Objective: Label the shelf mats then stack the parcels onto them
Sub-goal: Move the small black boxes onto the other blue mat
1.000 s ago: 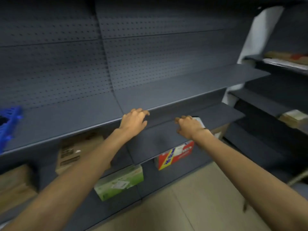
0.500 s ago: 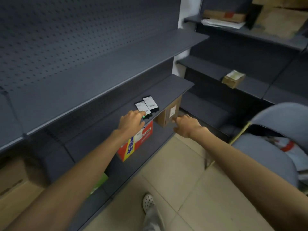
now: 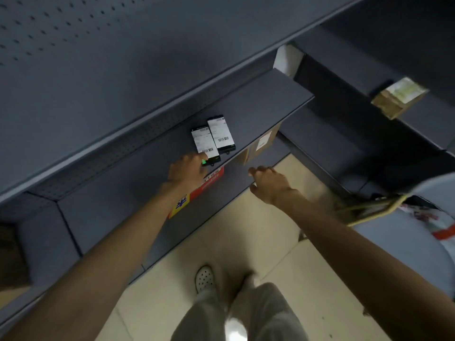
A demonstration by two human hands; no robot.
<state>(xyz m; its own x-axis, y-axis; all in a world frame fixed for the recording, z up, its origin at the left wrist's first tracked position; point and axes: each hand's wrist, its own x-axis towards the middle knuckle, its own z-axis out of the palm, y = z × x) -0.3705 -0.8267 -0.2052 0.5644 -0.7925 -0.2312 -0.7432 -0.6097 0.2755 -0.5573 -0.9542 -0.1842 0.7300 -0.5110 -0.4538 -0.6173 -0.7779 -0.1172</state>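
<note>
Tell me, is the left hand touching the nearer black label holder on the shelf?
Touching. In the head view, the left hand fingertips overlap the near end of the nearer black label holder, with no gap visible.

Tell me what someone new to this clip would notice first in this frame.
Probably the two black cards with white barcode labels, lying side by side near the front edge of the dark grey shelf. The left hand reaches to the nearer card's corner, where something small and green shows, while the right hand hovers empty in front of the shelf. A red and yellow box sits on the shelf below, partly hidden by the left arm.
</note>
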